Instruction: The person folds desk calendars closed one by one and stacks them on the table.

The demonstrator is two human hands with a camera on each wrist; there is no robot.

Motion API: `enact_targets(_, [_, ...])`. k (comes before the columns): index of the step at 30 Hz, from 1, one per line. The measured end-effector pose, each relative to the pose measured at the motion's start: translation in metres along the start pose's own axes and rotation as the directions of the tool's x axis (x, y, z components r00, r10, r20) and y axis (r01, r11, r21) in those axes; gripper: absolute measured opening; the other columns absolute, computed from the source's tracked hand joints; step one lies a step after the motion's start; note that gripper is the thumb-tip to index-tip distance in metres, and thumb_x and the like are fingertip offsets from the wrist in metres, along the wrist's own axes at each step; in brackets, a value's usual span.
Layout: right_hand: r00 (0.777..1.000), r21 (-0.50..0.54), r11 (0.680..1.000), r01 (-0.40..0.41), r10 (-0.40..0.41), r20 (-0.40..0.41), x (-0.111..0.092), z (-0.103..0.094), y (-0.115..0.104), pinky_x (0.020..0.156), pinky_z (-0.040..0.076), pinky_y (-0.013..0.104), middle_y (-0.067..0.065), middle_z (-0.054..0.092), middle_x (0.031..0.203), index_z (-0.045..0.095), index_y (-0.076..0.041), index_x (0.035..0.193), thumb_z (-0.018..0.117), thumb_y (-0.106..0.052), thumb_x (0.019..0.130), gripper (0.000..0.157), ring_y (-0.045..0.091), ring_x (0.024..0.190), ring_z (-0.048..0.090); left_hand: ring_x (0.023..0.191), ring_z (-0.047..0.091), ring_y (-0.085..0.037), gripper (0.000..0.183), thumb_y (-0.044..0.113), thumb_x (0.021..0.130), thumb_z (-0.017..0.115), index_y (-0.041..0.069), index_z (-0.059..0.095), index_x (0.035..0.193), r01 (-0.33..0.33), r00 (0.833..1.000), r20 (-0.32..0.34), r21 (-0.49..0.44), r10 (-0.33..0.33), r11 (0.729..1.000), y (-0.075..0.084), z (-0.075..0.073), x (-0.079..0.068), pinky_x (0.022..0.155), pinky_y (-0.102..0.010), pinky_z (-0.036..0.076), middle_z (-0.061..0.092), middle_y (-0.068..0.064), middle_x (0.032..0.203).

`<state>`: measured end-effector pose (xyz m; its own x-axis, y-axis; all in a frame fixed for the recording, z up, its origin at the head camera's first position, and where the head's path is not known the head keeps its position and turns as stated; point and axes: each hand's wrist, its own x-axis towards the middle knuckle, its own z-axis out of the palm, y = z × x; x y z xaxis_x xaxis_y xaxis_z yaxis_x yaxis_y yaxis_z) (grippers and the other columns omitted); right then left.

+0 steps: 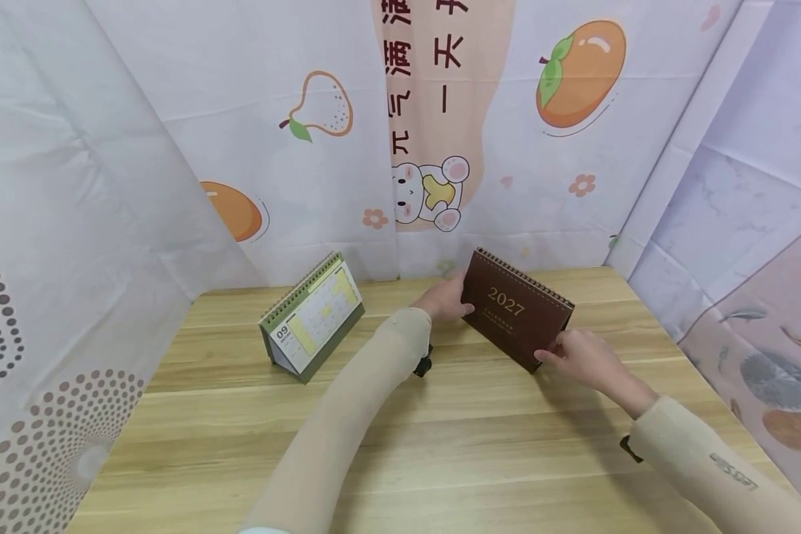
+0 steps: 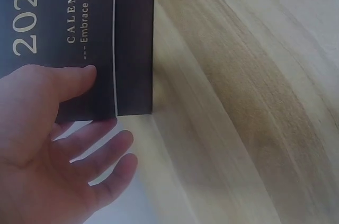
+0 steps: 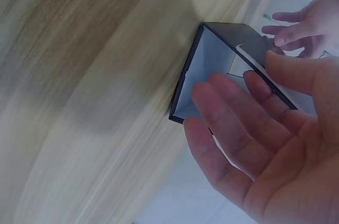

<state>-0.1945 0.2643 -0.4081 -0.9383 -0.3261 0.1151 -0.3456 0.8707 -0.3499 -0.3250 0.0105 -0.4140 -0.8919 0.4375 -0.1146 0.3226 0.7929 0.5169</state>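
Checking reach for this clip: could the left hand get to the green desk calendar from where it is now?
Probably yes. The left hand grips the brown 2027 calendar, and the green calendar stands on the table to its left with bare wood between them. It would have to let go first.

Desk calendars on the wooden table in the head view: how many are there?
2. A green spiral-bound desk calendar stands at the left, untouched. A brown spiral-bound 2027 desk calendar stands at the right, between the left hand and right hand. None appears hidden.
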Motion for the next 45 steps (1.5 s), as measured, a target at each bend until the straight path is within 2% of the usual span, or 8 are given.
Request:
enact_targets(10, [1.000, 0.007, 1.000, 0.014, -0.014, -0.022, -0.001, -0.004, -0.003, 0.061, 0.053, 0.046, 0.003, 0.072, 0.072, 0.073, -0.005, 0.079, 0.079, -0.022, 0.089, 0.020, 0.018, 0.062, 0.065, 0.141, 0.044, -0.027, 0.074, 0.018, 0.103, 0.061, 0.006, 0.018, 0.162, -0.039, 0.999, 0.002, 0.060, 0.039, 0.997, -0.008, -0.004, -0.010, 0.115, -0.035, 0.035, 0.041, -0.014, 0.157])
enact_targets(16, [0.999, 0.037, 0.999, 0.009, -0.008, -0.032, -0.002, -0.016, -0.003, 0.062, 0.056, 0.045, 0.010, 0.073, 0.079, 0.073, -0.005, 0.077, 0.078, -0.021, 0.090, 0.022, 0.024, 0.067, 0.070, 0.136, 0.050, -0.028, 0.077, 0.016, 0.104, 0.059, 0.008, 0.010, 0.163, -0.093, 0.996, 0.004, -0.035, 0.093, 0.995, -0.015, -0.012, -0.019, 0.114, -0.036, 0.038, 0.051, -0.017, 0.149])
enact_targets(20, [0.997, 0.069, 0.997, 0.028, -0.023, -0.069, 0.000, -0.022, -0.003, 0.063, 0.057, 0.043, 0.012, 0.067, 0.084, 0.071, -0.006, 0.076, 0.078, -0.019, 0.090, 0.020, 0.022, 0.068, 0.069, 0.126, 0.057, -0.027, 0.073, 0.017, 0.104, 0.059, 0.009, 0.016, 0.162, -0.146, 0.989, -0.011, -0.034, 0.145, 0.989, -0.019, -0.019, -0.030, 0.107, -0.037, 0.044, 0.058, -0.016, 0.137])
enact_targets(24, [0.995, 0.110, 0.993, 0.040, -0.029, -0.092, -0.001, -0.025, -0.002, 0.064, 0.058, 0.042, 0.014, 0.063, 0.088, 0.068, -0.006, 0.076, 0.077, -0.016, 0.091, 0.021, 0.026, 0.073, 0.070, 0.109, 0.062, -0.022, 0.059, 0.018, 0.104, 0.060, 0.011, 0.033, 0.155, -0.173, 0.985, -0.020, -0.067, 0.172, 0.983, -0.023, -0.025, -0.044, 0.093, -0.036, 0.051, 0.063, -0.011, 0.119])
enact_targets(29, [0.988, 0.162, 0.984, 0.080, -0.057, -0.144, 0.001, -0.029, -0.001, 0.068, 0.060, 0.045, 0.017, 0.065, 0.097, 0.063, -0.009, 0.077, 0.074, -0.015, 0.095, 0.022, 0.034, 0.082, 0.073, 0.095, 0.065, -0.018, 0.049, 0.019, 0.102, 0.063, 0.010, 0.044, 0.146, -0.182, 0.983, -0.053, -0.118, 0.177, 0.976, -0.024, -0.036, -0.065, 0.078, -0.031, 0.054, 0.066, -0.007, 0.108])
enact_targets(35, [0.983, 0.231, 0.963, 0.136, -0.102, -0.155, 0.007, -0.030, -0.009, 0.070, 0.061, 0.045, 0.016, 0.064, 0.104, 0.063, -0.008, 0.084, 0.071, -0.015, 0.097, 0.017, 0.037, 0.088, 0.073, 0.066, 0.067, -0.023, 0.042, 0.013, 0.098, 0.070, -0.001, 0.052, 0.134, -0.151, 0.985, -0.124, -0.324, 0.116, 0.934, -0.028, -0.050, -0.104, 0.059, -0.030, 0.057, 0.066, -0.011, 0.096])
enact_targets(40, [0.973, 0.254, 0.947, 0.196, -0.157, -0.168, 0.015, -0.025, -0.020, 0.072, 0.061, 0.038, 0.010, 0.065, 0.101, 0.063, -0.008, 0.086, 0.071, -0.013, 0.097, 0.015, 0.034, 0.092, 0.072, 0.062, 0.067, -0.021, 0.029, 0.016, 0.096, 0.073, 0.003, 0.056, 0.116, -0.139, 0.980, -0.180, -0.340, 0.081, 0.930, -0.038, -0.057, -0.130, 0.056, -0.030, 0.056, 0.067, -0.008, 0.095])
enact_targets(45, [0.960, 0.297, 0.921, 0.251, -0.199, -0.196, 0.022, -0.019, -0.031, 0.074, 0.061, 0.038, 0.010, 0.063, 0.104, 0.064, -0.006, 0.092, 0.070, -0.010, 0.097, 0.009, 0.033, 0.096, 0.068, 0.064, 0.068, -0.023, 0.027, 0.018, 0.095, 0.075, 0.006, 0.057, 0.112, -0.131, 0.978, -0.197, -0.354, 0.064, 0.926, -0.050, -0.063, -0.152, 0.056, -0.032, 0.057, 0.067, -0.006, 0.095])
